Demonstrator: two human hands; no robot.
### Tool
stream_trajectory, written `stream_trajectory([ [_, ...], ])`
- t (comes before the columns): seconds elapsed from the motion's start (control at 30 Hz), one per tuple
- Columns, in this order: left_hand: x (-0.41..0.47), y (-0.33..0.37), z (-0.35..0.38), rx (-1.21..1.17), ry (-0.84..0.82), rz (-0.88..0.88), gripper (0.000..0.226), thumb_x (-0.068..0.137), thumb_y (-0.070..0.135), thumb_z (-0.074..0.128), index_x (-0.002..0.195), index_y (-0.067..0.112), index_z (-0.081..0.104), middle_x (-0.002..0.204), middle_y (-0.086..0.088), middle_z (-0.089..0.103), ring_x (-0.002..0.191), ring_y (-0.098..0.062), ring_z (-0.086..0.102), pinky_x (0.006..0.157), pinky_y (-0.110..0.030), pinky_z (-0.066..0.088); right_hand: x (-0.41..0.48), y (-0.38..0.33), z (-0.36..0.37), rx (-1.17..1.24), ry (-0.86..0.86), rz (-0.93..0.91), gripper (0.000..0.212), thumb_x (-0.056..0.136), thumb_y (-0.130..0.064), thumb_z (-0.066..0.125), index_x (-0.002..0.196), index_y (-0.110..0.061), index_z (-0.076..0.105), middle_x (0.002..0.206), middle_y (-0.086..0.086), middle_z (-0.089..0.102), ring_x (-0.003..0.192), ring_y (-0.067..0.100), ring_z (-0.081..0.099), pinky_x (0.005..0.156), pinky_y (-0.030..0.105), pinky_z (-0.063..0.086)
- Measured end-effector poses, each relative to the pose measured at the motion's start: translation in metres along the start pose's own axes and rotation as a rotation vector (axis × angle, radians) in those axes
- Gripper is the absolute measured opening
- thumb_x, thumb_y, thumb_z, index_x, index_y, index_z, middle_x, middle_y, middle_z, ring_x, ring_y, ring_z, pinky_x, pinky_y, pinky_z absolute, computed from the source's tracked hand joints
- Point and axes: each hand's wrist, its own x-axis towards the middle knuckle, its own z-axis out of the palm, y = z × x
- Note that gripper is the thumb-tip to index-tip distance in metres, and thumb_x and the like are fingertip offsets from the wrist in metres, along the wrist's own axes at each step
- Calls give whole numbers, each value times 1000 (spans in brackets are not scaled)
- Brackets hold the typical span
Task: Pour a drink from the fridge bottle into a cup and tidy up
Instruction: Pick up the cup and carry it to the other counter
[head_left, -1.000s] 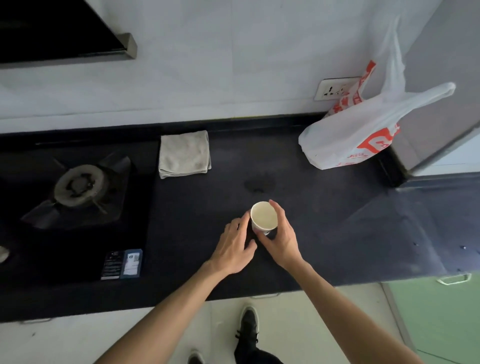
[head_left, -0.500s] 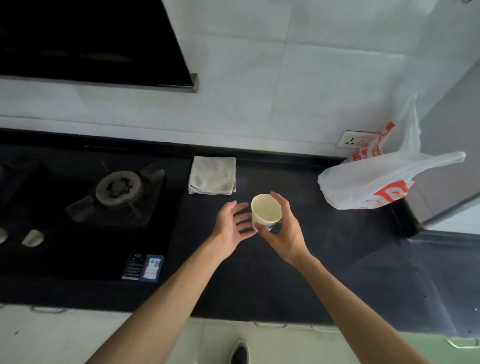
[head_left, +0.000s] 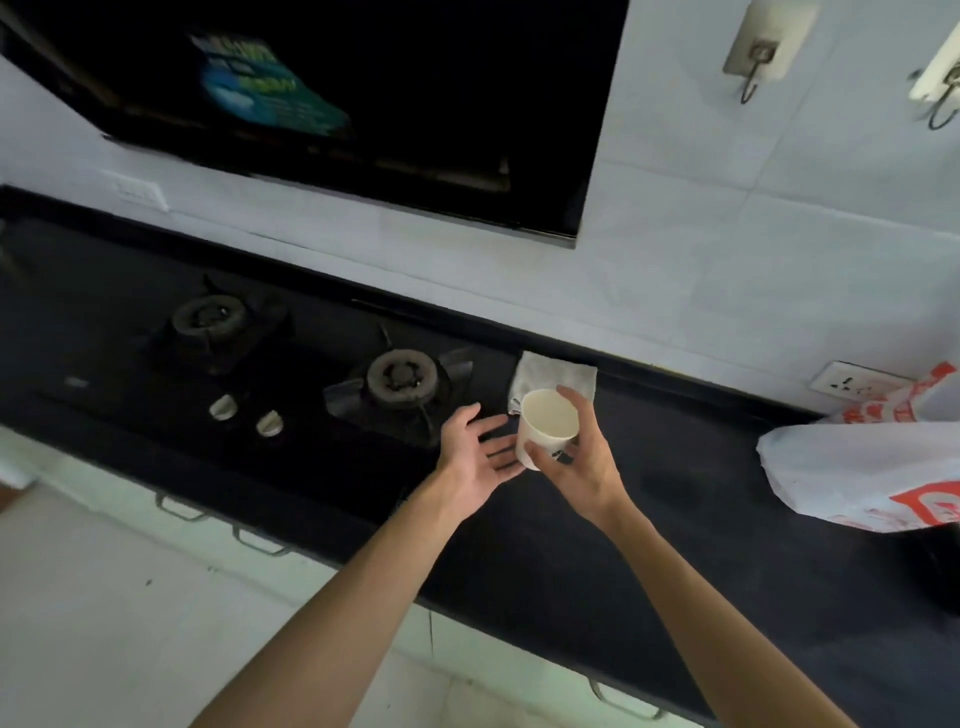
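Observation:
A white paper cup (head_left: 546, 427) is held up above the black counter (head_left: 675, 519), tilted a little toward me so its pale inside shows. My right hand (head_left: 582, 462) grips it from the right and below, fingers curled round its wall. My left hand (head_left: 475, 457) is just left of the cup with palm up and fingers spread, holding nothing. No bottle is in view.
A folded grey cloth (head_left: 558, 376) lies on the counter behind the cup. A gas hob with two burners (head_left: 400, 376) and two knobs (head_left: 247, 413) fills the left. A white and red plastic bag (head_left: 857, 467) sits at the right. A dark range hood (head_left: 363, 104) hangs above.
The cup has been lifted off the counter in my right hand. My left hand let go of it and opened. The view has swung left toward the hob.

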Motion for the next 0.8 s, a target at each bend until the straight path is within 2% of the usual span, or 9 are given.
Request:
stream_trajectory([
  [0.13,-23,32,-36,-44,46,57,54,99,43,41,131,1,55,126,-32,58,114,-44,59,101,-54,46,8,-33,41,33,-64,-58,72,84,-20,76,141,-28,33,125,-17,50,111,6,56,90,30,54],
  [0.23,-41,58,-63,-71,65,101,56,99,43,41,131,0,55,125,-32,60,113,-44,61,98,-53,47,15,-59,71,61,-93,-84,72,84,-16,76,141,-24,34,122,-26,48,112,-9,51,93,19,48],
  [0.33,-60,86,-90,-105,79,142,55,99,43,40,127,-2,57,125,-33,60,111,-43,61,97,-52,47,23,-89,102,73,-129,-114,73,84,-14,76,143,-19,34,119,-26,49,108,-18,48,91,10,44],
  [0.4,-72,103,-108,-122,85,167,55,99,42,41,128,-2,56,126,-33,59,110,-43,61,98,-53,46,27,-109,123,77,-159,-143,75,83,-15,76,144,-19,33,121,-23,49,109,-17,48,92,8,43],
  [0.53,-96,135,-144,-155,101,209,57,99,41,41,132,-4,52,121,-35,59,107,-47,60,93,-56,46,32,-146,159,74,-218,-206,77,83,-20,77,145,-23,32,131,-5,50,117,0,49,100,19,45],
  [0.63,-115,156,-173,-167,94,231,58,98,42,42,133,-4,52,125,-38,57,110,-53,58,86,-59,49,36,-170,185,68,-255,-230,76,84,-21,76,145,-24,32,126,-10,49,111,-13,46,93,8,42],
  [0.7,-127,168,-193,-179,94,248,58,98,42,43,132,-3,52,127,-39,55,110,-55,58,89,-61,48,38,-183,202,69,-284,-243,75,85,-22,75,145,-25,31,124,-15,47,108,-17,45,87,2,39],
  [0.8,-146,183,-221,-202,102,266,60,97,42,44,134,-4,51,128,-41,53,113,-59,55,100,-65,43,39,-202,228,74,-325,-268,75,85,-23,75,145,-24,31,122,-18,47,108,-17,45,85,0,39],
])
